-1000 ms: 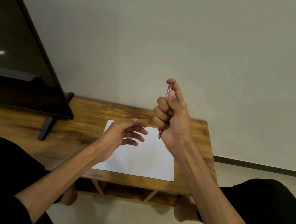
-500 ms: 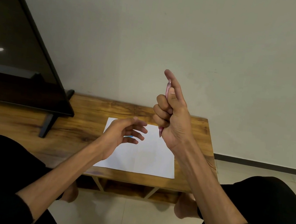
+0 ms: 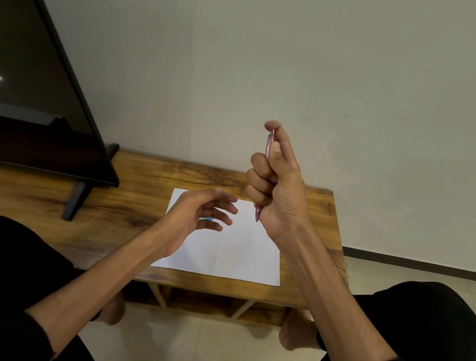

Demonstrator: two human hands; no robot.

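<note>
My right hand is raised above the table and grips a pink pen upright, tip down. Three fingers curl round the barrel and the index fingertip sits on its top end. My left hand hovers over a white sheet of paper with its fingers loosely bent. A small blue thing shows between those fingers; I cannot tell whether it is held or lies on the paper.
The paper lies on a low wooden table against a pale wall. A dark TV screen on a stand fills the table's left side. My knees in black flank the table's front edge.
My right hand with the pen rose slightly, then came back down a little. My left hand has stayed over the paper.
</note>
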